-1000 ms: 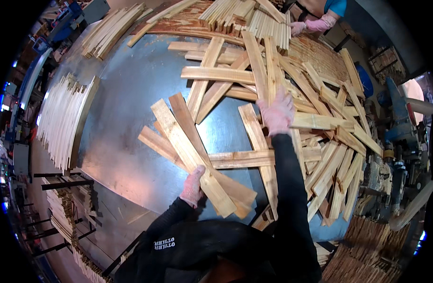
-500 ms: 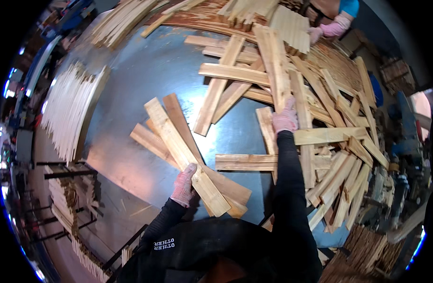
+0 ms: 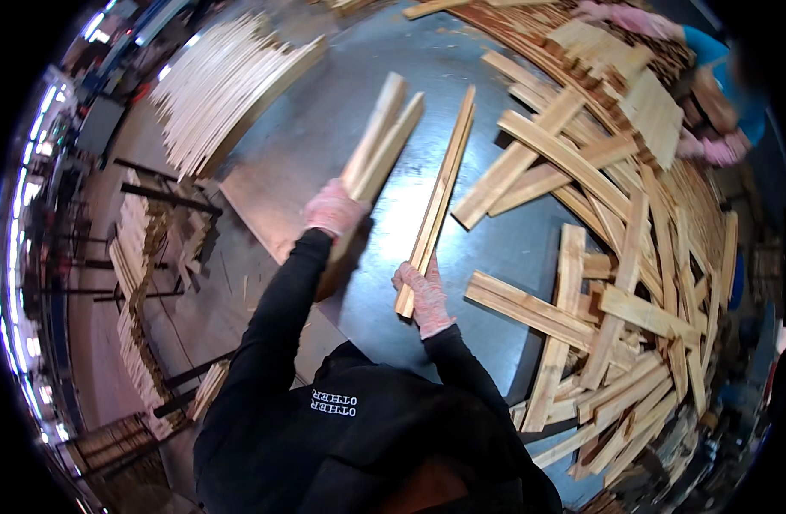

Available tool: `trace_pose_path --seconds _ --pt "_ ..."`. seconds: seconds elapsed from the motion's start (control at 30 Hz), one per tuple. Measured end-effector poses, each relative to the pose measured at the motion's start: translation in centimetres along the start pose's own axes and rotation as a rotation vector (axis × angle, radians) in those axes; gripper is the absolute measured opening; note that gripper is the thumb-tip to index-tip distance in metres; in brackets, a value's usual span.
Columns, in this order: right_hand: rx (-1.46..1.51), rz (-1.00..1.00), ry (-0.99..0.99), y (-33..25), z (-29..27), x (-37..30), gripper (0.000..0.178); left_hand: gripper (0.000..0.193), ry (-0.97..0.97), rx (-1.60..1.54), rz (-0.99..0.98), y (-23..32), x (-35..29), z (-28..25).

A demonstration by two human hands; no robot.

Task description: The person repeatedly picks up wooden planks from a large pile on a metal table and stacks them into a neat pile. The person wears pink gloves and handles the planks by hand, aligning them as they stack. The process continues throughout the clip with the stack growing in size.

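My left hand (image 3: 335,208), in a pink-and-white glove, is closed around the near part of a small bunch of wooden boards (image 3: 383,137). They are tipped up on edge, fanned a little apart at the far end and slightly blurred. To its right, my gloved right hand (image 3: 425,295) is closed on the near end of another narrow set of boards (image 3: 445,184), also turned on edge and pressed together. Both bunches are over the grey metal tabletop (image 3: 324,120). My right thumb and fingertips show at the boards' near end; the exact number of boards is hard to make out.
A jumbled pile of boards (image 3: 633,308) covers the table's right side. At the far left stands a neat row of pale boards (image 3: 230,90) on edge. A co-worker's gloved hand (image 3: 725,147) is beside stacked boards (image 3: 650,116) at the far right. Wood-loaded racks (image 3: 166,193) stand left.
My right hand has come back from the pile and now grips boards on edge. The left hand's loosely crossed boards are tipped up and carried left. My view has turned left.
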State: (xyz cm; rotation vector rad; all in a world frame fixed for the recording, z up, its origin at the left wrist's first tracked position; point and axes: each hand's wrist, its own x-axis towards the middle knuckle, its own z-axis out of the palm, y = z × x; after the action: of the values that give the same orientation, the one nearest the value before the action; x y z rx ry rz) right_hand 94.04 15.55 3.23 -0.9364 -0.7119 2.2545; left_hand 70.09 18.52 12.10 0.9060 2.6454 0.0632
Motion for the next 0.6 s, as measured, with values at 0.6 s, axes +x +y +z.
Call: trace_pose_path --seconds 0.6 --pt "-2.198 -0.643 0.654 -24.0 -4.1 18.0 0.069 0.108 -0.041 -0.175 0.212 -7.7 -3.3 2.7"
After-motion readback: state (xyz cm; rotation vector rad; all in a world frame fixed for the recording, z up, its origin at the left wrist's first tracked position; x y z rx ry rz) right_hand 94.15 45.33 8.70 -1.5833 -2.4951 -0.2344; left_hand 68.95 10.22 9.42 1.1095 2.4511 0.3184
